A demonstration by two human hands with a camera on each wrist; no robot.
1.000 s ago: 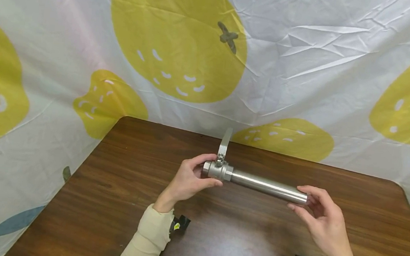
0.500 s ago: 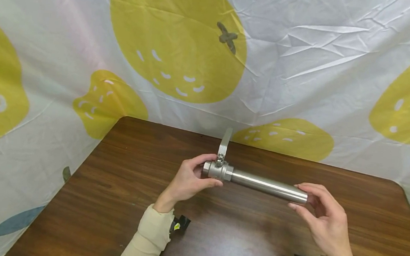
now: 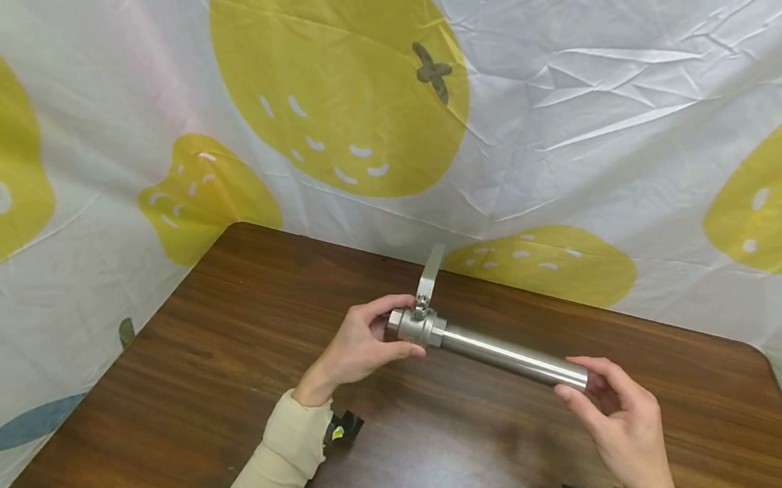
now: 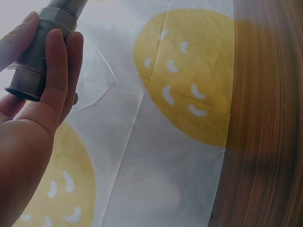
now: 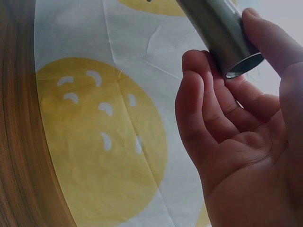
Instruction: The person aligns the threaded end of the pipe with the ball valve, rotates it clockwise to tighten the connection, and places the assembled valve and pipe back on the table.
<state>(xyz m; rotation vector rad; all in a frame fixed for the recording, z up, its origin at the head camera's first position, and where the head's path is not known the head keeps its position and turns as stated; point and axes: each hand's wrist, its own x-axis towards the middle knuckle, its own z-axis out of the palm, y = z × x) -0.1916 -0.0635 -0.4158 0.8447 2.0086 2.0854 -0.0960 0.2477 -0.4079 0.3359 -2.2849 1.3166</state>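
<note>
A silver ball valve (image 3: pixel 416 326) with a flat lever handle (image 3: pixel 430 273) pointing away is held over the table by my left hand (image 3: pixel 356 344), thumb on the near side and fingers on the far side. A long shiny metal pipe (image 3: pixel 507 355) runs from the valve's right end. My right hand (image 3: pixel 621 419) pinches the pipe's free end between thumb and fingers. In the right wrist view the pipe (image 5: pixel 222 33) shows its hollow open end above the palm. The left wrist view shows threads (image 4: pixel 69 5) just past the valve body (image 4: pixel 35 59), where the pipe joins.
Beneath both hands lies a dark brown wooden table (image 3: pixel 252 286). A white cloth (image 3: pixel 585 137) printed with yellow fruit hangs behind it and along the left side. Black straps with small cameras (image 3: pixel 345 428) sit at both wrists.
My right hand's fingers shift slightly around the pipe's end, lifting a little and settling again. The left hand and the valve stay almost still.
</note>
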